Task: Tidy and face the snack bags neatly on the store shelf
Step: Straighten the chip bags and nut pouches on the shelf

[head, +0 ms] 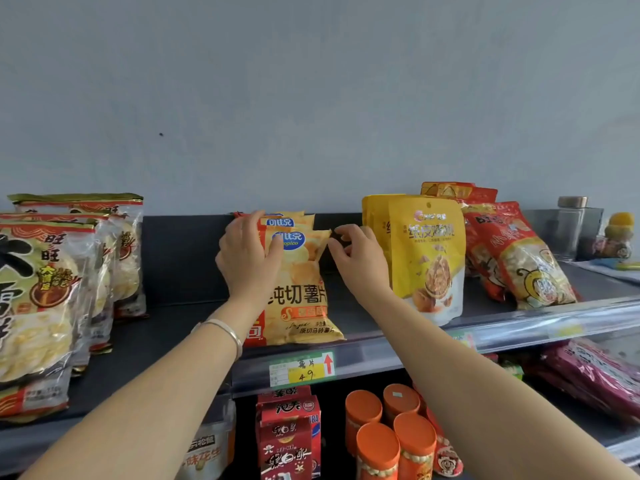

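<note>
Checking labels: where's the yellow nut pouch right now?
Head view, right of centre on the upper shelf: the yellow nut pouch stands just right of the right hand, with the red snack bags on its other side.

Soft, fairly bright, even light; shadows are faint. Pale glare streaks the clear price rail (519,327) below and right of the fingers (349,233). Wide-angle distortion bows the shelf (166,327) edge. Everything is slightly soft, smearing toward the corners.
</note>
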{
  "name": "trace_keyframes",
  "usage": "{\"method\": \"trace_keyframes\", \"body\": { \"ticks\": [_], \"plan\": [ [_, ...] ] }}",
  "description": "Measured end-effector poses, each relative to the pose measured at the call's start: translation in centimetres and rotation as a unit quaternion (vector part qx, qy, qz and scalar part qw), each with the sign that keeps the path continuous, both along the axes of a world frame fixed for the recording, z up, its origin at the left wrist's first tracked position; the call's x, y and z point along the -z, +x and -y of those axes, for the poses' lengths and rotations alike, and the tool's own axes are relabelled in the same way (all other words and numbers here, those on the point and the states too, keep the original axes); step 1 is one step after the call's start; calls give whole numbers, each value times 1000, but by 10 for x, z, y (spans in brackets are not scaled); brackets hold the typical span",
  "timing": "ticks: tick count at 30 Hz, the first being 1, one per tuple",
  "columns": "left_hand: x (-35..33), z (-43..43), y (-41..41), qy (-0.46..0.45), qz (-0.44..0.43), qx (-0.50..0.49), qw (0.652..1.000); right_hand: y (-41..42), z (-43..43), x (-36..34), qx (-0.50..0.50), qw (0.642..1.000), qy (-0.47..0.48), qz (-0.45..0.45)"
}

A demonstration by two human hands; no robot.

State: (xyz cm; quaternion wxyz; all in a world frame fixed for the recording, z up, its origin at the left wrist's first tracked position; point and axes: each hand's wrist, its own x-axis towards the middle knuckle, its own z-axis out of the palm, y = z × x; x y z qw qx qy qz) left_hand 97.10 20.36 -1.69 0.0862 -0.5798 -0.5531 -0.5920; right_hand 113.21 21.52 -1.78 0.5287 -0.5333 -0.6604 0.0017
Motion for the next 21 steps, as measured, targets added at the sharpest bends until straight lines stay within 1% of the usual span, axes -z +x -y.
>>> {"method": "trace_keyframes", "body": {
  "ticks": [2, 5, 7, 9, 12, 15, 18, 21],
  "plan": [
    [-9, -2, 16, 32, -63, 11, 997, 11, -2, -4, 23, 998, 48, 44],
    [-16, -5, 49, 61, -117, 54, 990, 30, -4, -6, 32, 987, 131, 82],
    [-17, -8, 72, 69, -111, 87, 988, 45, -2, -9, 48, 973, 198, 108],
    [-16, -10, 96, 60, -85, 137, 985, 65, -1, -12, 83, 953, 261, 131],
    [-14, -13, 131, 26, -51, 210, 976, 103, -5, -18, 110, 937, 302, 139],
    [-9, -18, 162, -20, -31, 229, 973, 145, -13, -18, 126, 949, 273, 96],
    [-4, -22, 184, -45, 5, 222, 974, 180, -22, -11, 105, 979, 174, 19],
    [3, -26, 195, -50, 47, 195, 978, 206, -31, -4, 79, 992, 99, -8]
  ]
}}
